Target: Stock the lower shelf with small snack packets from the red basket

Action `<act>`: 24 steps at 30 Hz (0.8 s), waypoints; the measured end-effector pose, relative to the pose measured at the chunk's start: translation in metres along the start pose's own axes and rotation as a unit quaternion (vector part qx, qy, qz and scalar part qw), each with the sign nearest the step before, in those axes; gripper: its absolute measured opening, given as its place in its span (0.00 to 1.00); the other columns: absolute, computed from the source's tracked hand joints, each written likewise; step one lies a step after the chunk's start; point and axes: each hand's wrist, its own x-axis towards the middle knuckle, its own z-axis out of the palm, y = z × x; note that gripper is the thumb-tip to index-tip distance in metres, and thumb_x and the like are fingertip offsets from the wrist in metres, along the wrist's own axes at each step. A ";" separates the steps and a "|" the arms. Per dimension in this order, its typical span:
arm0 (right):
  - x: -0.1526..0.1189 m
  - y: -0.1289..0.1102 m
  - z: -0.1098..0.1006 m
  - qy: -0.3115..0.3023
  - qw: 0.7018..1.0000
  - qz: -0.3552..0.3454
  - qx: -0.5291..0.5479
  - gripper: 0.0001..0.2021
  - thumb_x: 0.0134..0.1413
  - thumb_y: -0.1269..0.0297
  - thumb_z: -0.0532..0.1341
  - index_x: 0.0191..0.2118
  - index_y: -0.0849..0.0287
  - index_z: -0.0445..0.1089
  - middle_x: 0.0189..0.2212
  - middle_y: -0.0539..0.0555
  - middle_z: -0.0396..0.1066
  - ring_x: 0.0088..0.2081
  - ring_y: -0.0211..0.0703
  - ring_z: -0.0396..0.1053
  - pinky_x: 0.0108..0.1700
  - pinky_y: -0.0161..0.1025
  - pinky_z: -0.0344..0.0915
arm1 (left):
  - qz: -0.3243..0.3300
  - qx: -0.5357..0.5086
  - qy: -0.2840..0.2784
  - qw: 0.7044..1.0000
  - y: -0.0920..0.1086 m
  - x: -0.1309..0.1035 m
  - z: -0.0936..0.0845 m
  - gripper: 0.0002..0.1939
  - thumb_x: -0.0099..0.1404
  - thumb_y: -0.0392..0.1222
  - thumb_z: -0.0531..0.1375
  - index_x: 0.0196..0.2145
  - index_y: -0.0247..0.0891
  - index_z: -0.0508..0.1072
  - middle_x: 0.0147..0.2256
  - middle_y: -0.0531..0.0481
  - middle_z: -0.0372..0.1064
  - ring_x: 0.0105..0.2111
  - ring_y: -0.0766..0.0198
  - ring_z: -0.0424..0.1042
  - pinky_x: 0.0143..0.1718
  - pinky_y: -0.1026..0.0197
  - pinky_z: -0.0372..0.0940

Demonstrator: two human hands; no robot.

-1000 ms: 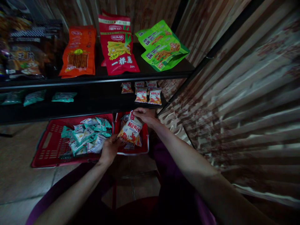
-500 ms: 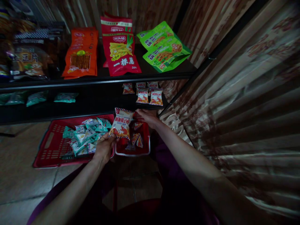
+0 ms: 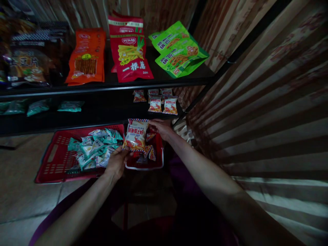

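A white and orange snack bag (image 3: 136,135) with red lettering is held above the small red basket (image 3: 159,160). My left hand (image 3: 118,162) pinches its lower left corner. Closed at the bag's upper right corner is my right hand (image 3: 162,128), its fingertips touching the edge. Some matching packets (image 3: 151,153) lie in the small basket under the bag. To the left, a larger red basket (image 3: 52,156) holds several teal and white packets (image 3: 93,149). Several more orange and white packets (image 3: 170,105) stand on the lower shelf, just beyond my right hand.
The black shelf edge (image 3: 102,88) runs across above my hands. Orange bags (image 3: 87,56), red bags (image 3: 130,51) and green bags (image 3: 179,51) lie on the upper shelf. Teal packets (image 3: 70,106) sit on the lower shelf. A pleated curtain (image 3: 256,112) hangs at the right.
The snack bag has shifted slightly right and now meets my right fingertips. My left hand has moved right with it, and my right hand has closed at its upper corner.
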 end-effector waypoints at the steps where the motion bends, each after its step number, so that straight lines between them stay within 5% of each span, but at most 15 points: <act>1: 0.000 0.000 0.000 0.001 1.000 0.003 0.002 0.06 0.44 0.66 0.67 0.26 0.61 0.70 0.19 0.45 0.68 0.21 0.28 0.63 0.23 0.26 0.59 | -0.005 -0.010 0.006 1.000 0.000 0.000 0.001 0.07 0.55 0.23 0.59 0.28 0.32 0.73 0.28 0.50 0.73 0.27 0.69 0.72 0.29 0.68 0.70; 8: -0.014 0.001 0.009 -0.171 0.978 0.120 -0.001 0.18 0.51 0.49 0.62 0.37 0.61 0.69 0.32 0.56 0.75 0.32 0.40 0.73 0.35 0.38 0.72 | 0.007 -0.073 0.049 0.996 0.013 0.008 0.010 0.12 0.61 0.21 0.53 0.27 0.31 0.71 0.26 0.50 0.71 0.25 0.71 0.72 0.29 0.70 0.70; 13: -0.028 0.006 0.018 -0.280 0.950 0.129 -0.038 0.18 0.46 0.57 0.67 0.41 0.61 0.67 0.35 0.55 0.75 0.34 0.40 0.75 0.37 0.38 0.73 | 0.036 -0.091 0.048 0.994 0.019 0.009 0.013 0.12 0.61 0.22 0.52 0.28 0.33 0.71 0.26 0.51 0.71 0.26 0.72 0.72 0.32 0.70 0.69; 24: -0.030 0.016 0.031 -0.238 0.967 0.088 -0.031 0.11 0.47 0.71 0.66 0.39 0.61 0.70 0.28 0.50 0.74 0.28 0.32 0.72 0.32 0.29 0.71 | 0.035 -0.064 -0.001 0.997 0.010 0.011 0.009 0.06 0.54 0.28 0.60 0.30 0.34 0.71 0.28 0.52 0.72 0.26 0.70 0.72 0.32 0.67 0.66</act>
